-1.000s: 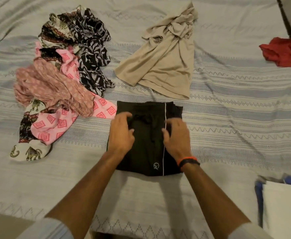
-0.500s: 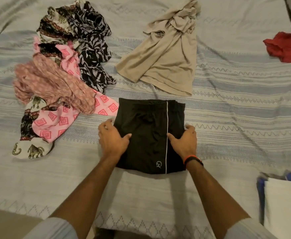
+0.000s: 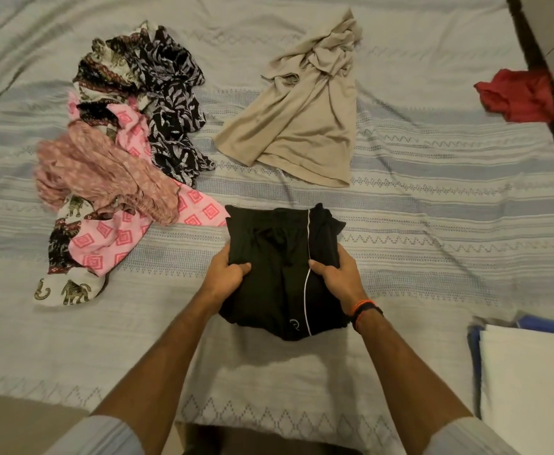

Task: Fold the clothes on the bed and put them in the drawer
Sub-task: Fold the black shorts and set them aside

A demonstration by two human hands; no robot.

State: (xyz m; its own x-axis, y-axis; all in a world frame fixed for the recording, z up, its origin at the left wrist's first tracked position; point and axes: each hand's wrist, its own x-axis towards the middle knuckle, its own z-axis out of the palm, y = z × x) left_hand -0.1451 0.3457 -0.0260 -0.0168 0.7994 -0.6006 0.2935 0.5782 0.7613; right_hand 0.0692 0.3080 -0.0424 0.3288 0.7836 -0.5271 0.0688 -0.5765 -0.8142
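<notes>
1. The folded black shorts [image 3: 279,274] sit at the centre of the frame, just below the middle, over the striped bedspread [image 3: 433,224].
2. Their long axis runs up and down the frame. The bunched waistband end points to the top of the frame, and the end with the small white logo points to the bottom, toward the person.
3. A thin white stripe runs along that long axis, right of the shorts' middle.
4. The left hand [image 3: 224,277] grips the left edge of the shorts, thumb on top of the cloth and fingers curled under the edge.
5. The right hand [image 3: 338,277] grips the right edge the same way, thumb lying on the cloth beside the white stripe. An orange and black band circles that wrist.
6. The lower end of the shorts sags between the two hands, with a dark shadow on the bedspread below it.
7. A heap of patterned clothes [image 3: 121,152] lies in the upper left of the frame: pink diamond print, dusty pink, black and white leaf print, and an elephant print.
8. One pink corner of the heap reaches just beside the upper left corner of the shorts.
9. A crumpled beige shirt [image 3: 302,119] lies at upper centre, apart from the shorts.
10. A red cloth [image 3: 515,95] lies at the upper right edge.
11. A white sheet over something blue [image 3: 532,382] fills the lower right corner.
</notes>
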